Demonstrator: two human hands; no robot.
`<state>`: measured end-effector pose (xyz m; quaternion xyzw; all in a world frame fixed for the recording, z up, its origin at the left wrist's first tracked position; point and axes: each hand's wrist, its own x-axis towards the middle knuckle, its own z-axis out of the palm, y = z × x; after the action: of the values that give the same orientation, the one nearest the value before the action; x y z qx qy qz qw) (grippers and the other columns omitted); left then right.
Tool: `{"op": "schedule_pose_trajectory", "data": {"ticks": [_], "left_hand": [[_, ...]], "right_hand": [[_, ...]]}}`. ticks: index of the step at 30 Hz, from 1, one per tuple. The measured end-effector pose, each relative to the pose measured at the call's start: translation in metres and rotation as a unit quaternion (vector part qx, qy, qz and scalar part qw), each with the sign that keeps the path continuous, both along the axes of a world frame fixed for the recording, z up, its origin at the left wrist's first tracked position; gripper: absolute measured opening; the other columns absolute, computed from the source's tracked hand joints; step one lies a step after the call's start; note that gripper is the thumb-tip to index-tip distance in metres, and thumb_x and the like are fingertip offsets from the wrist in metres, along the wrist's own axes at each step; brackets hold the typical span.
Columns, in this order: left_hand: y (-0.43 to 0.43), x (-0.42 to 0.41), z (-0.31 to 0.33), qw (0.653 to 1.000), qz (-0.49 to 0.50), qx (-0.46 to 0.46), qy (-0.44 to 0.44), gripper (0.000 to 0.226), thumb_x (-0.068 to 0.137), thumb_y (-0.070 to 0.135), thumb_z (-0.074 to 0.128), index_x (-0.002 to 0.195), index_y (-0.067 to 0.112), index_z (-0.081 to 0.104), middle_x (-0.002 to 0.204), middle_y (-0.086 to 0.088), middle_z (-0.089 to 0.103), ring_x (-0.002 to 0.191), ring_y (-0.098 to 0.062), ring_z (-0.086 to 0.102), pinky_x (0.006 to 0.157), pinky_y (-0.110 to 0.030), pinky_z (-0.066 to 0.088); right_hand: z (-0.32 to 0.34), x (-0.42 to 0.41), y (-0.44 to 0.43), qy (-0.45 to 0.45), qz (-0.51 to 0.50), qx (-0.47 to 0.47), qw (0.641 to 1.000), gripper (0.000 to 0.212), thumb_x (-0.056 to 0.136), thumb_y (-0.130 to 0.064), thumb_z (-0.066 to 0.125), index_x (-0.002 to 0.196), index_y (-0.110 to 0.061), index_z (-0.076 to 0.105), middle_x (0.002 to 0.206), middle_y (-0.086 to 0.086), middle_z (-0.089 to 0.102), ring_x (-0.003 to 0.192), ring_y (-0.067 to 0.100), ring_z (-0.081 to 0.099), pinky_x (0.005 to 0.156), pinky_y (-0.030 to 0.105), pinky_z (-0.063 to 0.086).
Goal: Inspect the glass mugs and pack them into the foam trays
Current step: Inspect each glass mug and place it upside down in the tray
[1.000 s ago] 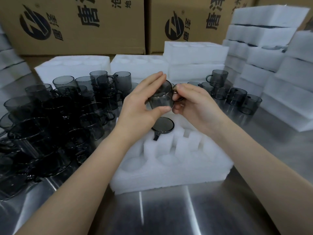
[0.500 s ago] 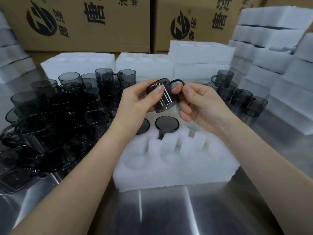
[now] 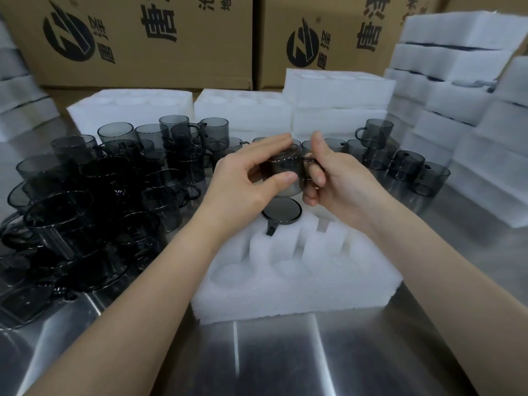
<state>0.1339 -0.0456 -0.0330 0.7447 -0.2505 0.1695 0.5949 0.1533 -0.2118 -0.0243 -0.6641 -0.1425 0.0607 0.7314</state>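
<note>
Both hands hold one smoky grey glass mug [image 3: 285,170] above the white foam tray [image 3: 297,284]. My left hand [image 3: 245,178] wraps the mug's body with thumb and fingers. My right hand [image 3: 340,178] pinches its thin handle on the right side. Just below the held mug, another mug [image 3: 281,214] sits upside down in a rear pocket of the tray, its dark round base showing. The tray's front pockets are empty.
A dense pile of grey mugs [image 3: 94,195] covers the steel table [image 3: 285,361] at left. A smaller group of mugs [image 3: 400,161] stands at right. Foam trays [image 3: 463,90] are stacked behind and at right, with cardboard boxes [image 3: 143,38] at the back.
The mug has been turned in my hands, from tilted with its base towards me to roughly level, and lowered a little towards the tray. Both hands stay on it.
</note>
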Motion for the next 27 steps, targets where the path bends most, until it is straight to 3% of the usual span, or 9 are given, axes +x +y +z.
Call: {"op": "schedule_pose_trajectory", "data": {"ticks": [4, 7, 10, 12, 14, 17, 20, 23, 27], "left_hand": [[0.0005, 0.0011, 0.0010, 0.999, 0.020, -0.037, -0.015, 0.047, 0.083, 0.015, 0.065, 0.129, 0.018, 0.057, 0.129, -0.005, 0.062, 0.123, -0.018, 0.056, 0.107, -0.042, 0.043], [0.0023, 0.0025, -0.0001, 0.999, 0.020, -0.038, -0.027, 0.047, 0.086, 0.007, 0.064, 0.130, 0.021, 0.054, 0.137, -0.005, 0.056, 0.129, -0.014, 0.051, 0.110, -0.036, 0.040], [0.0009, 0.0027, -0.0020, 0.999, 0.032, 0.018, -0.040, 0.058, 0.079, 0.001, 0.072, 0.132, 0.018, 0.055, 0.142, 0.007, 0.047, 0.133, -0.001, 0.043, 0.111, -0.026, 0.037], [-0.0006, 0.0021, -0.0029, 0.996, 0.046, 0.055, -0.052, 0.071, 0.073, 0.004, 0.079, 0.137, 0.020, 0.051, 0.139, 0.012, 0.046, 0.133, -0.003, 0.043, 0.111, -0.030, 0.038], [-0.0019, 0.0009, -0.0034, 0.996, 0.049, 0.057, -0.050, 0.077, 0.073, 0.007, 0.081, 0.140, 0.019, 0.046, 0.132, 0.011, 0.051, 0.127, -0.006, 0.050, 0.109, -0.033, 0.041], [-0.0033, 0.0007, -0.0025, 0.997, 0.068, 0.044, -0.016, 0.078, 0.073, 0.018, 0.083, 0.142, 0.020, 0.046, 0.132, 0.010, 0.056, 0.124, 0.000, 0.052, 0.107, -0.024, 0.040], [-0.0022, 0.0026, -0.0005, 0.994, 0.082, 0.075, 0.001, 0.070, 0.072, 0.028, 0.084, 0.136, 0.023, 0.055, 0.125, 0.011, 0.064, 0.116, 0.002, 0.056, 0.102, -0.021, 0.043], [-0.0017, 0.0011, 0.0011, 0.994, 0.049, 0.089, -0.029, 0.064, 0.070, 0.019, 0.085, 0.129, 0.023, 0.061, 0.115, 0.013, 0.069, 0.108, 0.001, 0.061, 0.099, -0.026, 0.046], [-0.0025, 0.0012, -0.0008, 0.988, 0.041, 0.133, -0.070, 0.068, 0.065, 0.013, 0.085, 0.128, 0.019, 0.061, 0.120, 0.013, 0.065, 0.114, -0.001, 0.059, 0.103, -0.027, 0.044]], "right_hand": [[-0.0011, 0.0029, -0.0045, 0.004, -0.014, 0.070, 0.997, 0.057, 0.092, -0.058, 0.039, 0.069, -0.016, 0.068, 0.067, 0.002, 0.054, 0.057, 0.018, 0.052, 0.054, 0.027, 0.046], [-0.0014, 0.0037, -0.0068, -0.004, -0.035, 0.079, 0.996, 0.044, 0.101, -0.048, 0.038, 0.101, -0.014, 0.066, 0.084, 0.005, 0.062, 0.071, 0.019, 0.060, 0.060, 0.031, 0.051], [-0.0032, 0.0033, -0.0040, -0.031, -0.045, 0.068, 0.996, 0.035, 0.095, -0.044, 0.052, 0.117, -0.018, 0.061, 0.109, 0.014, 0.064, 0.089, 0.021, 0.062, 0.079, 0.041, 0.057], [-0.0051, 0.0009, -0.0012, -0.086, -0.036, 0.029, 0.995, 0.037, 0.087, -0.031, 0.063, 0.123, -0.022, 0.059, 0.114, 0.010, 0.066, 0.093, 0.019, 0.062, 0.077, 0.032, 0.053], [-0.0064, -0.0013, 0.0001, -0.145, -0.019, -0.027, 0.989, 0.049, 0.081, -0.014, 0.071, 0.127, -0.021, 0.057, 0.119, 0.000, 0.067, 0.105, 0.012, 0.064, 0.089, 0.027, 0.052], [-0.0060, -0.0028, -0.0006, -0.175, -0.019, -0.048, 0.983, 0.057, 0.072, -0.007, 0.077, 0.125, -0.017, 0.059, 0.121, 0.001, 0.067, 0.116, 0.015, 0.062, 0.104, 0.036, 0.047], [-0.0053, -0.0028, -0.0016, -0.183, -0.046, -0.034, 0.981, 0.050, 0.065, -0.012, 0.080, 0.110, -0.019, 0.062, 0.107, -0.001, 0.069, 0.103, 0.014, 0.063, 0.090, 0.035, 0.051], [-0.0068, -0.0033, -0.0004, -0.198, -0.056, -0.041, 0.978, 0.046, 0.059, -0.024, 0.085, 0.097, -0.022, 0.057, 0.094, -0.006, 0.068, 0.091, 0.010, 0.062, 0.075, 0.028, 0.050], [-0.0062, -0.0021, 0.0021, -0.188, -0.094, -0.019, 0.978, 0.026, 0.071, -0.023, 0.078, 0.080, -0.019, 0.055, 0.073, -0.010, 0.066, 0.072, 0.008, 0.060, 0.066, 0.025, 0.050]]}}
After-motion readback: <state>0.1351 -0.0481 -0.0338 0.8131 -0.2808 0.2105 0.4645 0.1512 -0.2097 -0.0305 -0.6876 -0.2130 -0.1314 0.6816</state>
